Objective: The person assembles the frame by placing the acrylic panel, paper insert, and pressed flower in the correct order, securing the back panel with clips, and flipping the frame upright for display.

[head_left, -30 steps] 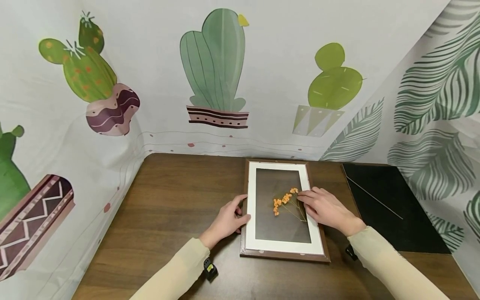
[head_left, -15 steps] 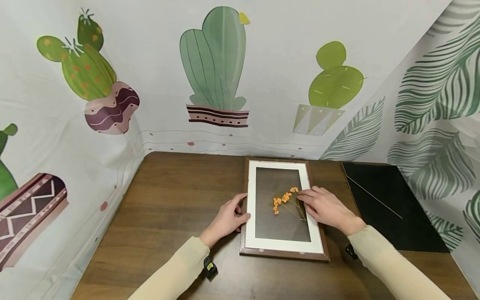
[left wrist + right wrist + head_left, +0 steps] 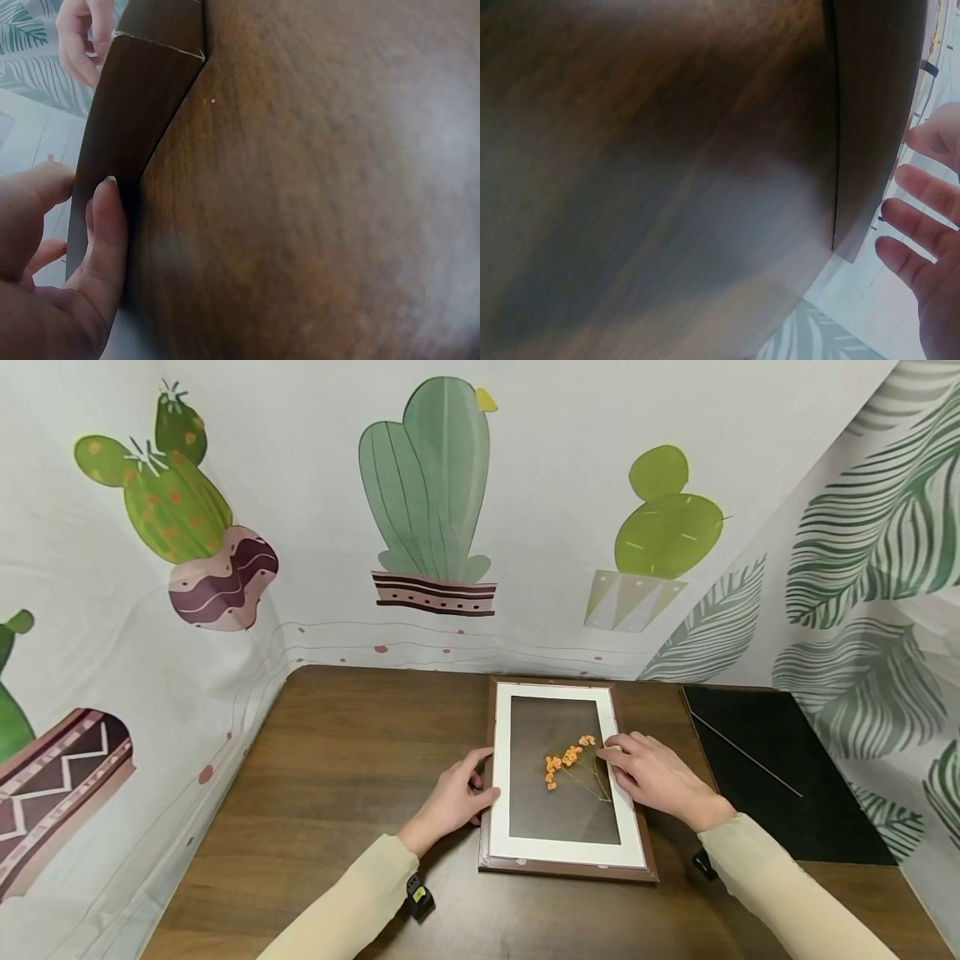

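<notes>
On the left of the brown wood-grained tabletop, the bare left hand holds the near-left edge of the brown rectangular picture frame, thumb on its upper edge and fingers curled against its outer side; this grip looks the same as a second ago and seems to brace the frame. The frame lies flat near the tabletop's middle, with a white rectangular mat set inside it around a dark grey panel. On the panel's right half lies the spray of small orange flowers on thin stems, the stem ends at the mat's right inner edge. The bare right hand reaches over the frame's right side, fingers bent a little and set apart, tips at the upper stems; whether they pinch a stem or merely touch it, I cannot tell. One fingertip has just eased rightward while the blooms stay put, suggesting a slight adjustment rather than a shift of the spray. Farther right lies the flat black rectangular board, a thin pale rod slanting across it.
</notes>
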### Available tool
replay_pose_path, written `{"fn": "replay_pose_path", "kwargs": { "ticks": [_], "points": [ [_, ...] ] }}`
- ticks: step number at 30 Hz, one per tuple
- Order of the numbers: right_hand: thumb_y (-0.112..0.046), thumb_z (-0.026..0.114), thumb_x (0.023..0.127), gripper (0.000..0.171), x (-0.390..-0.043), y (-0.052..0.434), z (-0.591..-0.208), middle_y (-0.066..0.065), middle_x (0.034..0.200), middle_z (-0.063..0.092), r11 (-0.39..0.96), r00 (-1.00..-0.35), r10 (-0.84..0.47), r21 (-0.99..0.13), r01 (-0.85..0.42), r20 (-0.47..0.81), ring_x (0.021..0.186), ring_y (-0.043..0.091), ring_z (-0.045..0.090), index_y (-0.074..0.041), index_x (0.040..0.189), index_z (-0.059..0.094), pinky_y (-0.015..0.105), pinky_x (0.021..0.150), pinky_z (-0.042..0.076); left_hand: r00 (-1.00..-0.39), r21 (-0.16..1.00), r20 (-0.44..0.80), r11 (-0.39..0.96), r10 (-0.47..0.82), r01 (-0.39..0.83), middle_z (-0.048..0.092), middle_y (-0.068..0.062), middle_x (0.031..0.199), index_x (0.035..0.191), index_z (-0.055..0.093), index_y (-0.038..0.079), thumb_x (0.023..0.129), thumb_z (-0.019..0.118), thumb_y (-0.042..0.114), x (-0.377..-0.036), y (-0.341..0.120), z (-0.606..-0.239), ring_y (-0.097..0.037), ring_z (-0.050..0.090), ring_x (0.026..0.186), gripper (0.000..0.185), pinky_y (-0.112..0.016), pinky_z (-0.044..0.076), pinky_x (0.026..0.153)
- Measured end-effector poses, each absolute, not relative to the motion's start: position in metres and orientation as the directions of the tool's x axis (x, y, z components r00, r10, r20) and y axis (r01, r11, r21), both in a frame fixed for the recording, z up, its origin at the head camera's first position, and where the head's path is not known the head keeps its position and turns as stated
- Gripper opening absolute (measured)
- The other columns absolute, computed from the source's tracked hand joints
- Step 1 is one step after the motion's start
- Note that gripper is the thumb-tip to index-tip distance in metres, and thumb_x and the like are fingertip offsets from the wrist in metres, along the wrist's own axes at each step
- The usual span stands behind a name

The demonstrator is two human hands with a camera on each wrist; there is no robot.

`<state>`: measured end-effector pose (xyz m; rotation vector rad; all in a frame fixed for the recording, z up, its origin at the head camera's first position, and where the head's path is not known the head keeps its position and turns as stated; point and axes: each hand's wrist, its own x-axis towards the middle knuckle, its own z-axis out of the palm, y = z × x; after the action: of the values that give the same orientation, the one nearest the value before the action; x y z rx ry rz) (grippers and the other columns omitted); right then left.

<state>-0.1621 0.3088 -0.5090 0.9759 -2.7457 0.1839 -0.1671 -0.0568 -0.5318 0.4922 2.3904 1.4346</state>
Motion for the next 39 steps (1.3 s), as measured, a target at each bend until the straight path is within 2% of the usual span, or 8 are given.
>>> {"fn": "replay_pose_path", "kwargs": {
  "ticks": [4,24,39],
  "points": [
    [-0.006,0.072,0.089,0.029,-0.1624,0.3094,-0.5101,0.012,0.116,0.068,0.769,-0.750,-0.612,-0.036,-0.639,0.249,0.100,0.029,0.062,-0.007,0.118,0.077,0.048,0.089,0.057,-0.893,0.890,-0.088,0.437,0.442,0.129,0.053,-0.012,0.097,0.156,0.044,0.013,0.097,0.073,0.012,-0.1670,-0.0569,-0.5325,-0.012,0.060,0.053,0.066,-0.030,0.060,0.049],
    [-0.006,0.072,0.090,0.028,-0.1615,0.3080,-0.5074,0.014,0.118,0.068,0.775,-0.760,-0.605,-0.045,-0.631,0.239,0.101,0.029,0.062,-0.007,0.117,0.077,0.049,0.092,0.057,-0.892,0.890,-0.089,0.437,0.442,0.128,0.053,-0.011,0.097,0.156,0.044,0.013,0.097,0.073,0.012,-0.1677,-0.0569,-0.5321,-0.012,0.060,0.053,0.065,-0.029,0.060,0.050],
    [-0.004,0.073,0.089,0.030,-0.1612,0.3064,-0.5053,0.013,0.117,0.068,0.769,-0.756,-0.608,-0.057,-0.637,0.243,0.098,0.028,0.061,-0.006,0.118,0.075,0.047,0.090,0.057,-0.893,0.891,-0.102,0.440,0.439,0.114,0.053,-0.012,0.098,0.156,0.044,0.013,0.097,0.073,0.012,-0.1675,-0.0567,-0.5311,-0.012,0.061,0.054,0.066,-0.030,0.060,0.050]
  ]
}}
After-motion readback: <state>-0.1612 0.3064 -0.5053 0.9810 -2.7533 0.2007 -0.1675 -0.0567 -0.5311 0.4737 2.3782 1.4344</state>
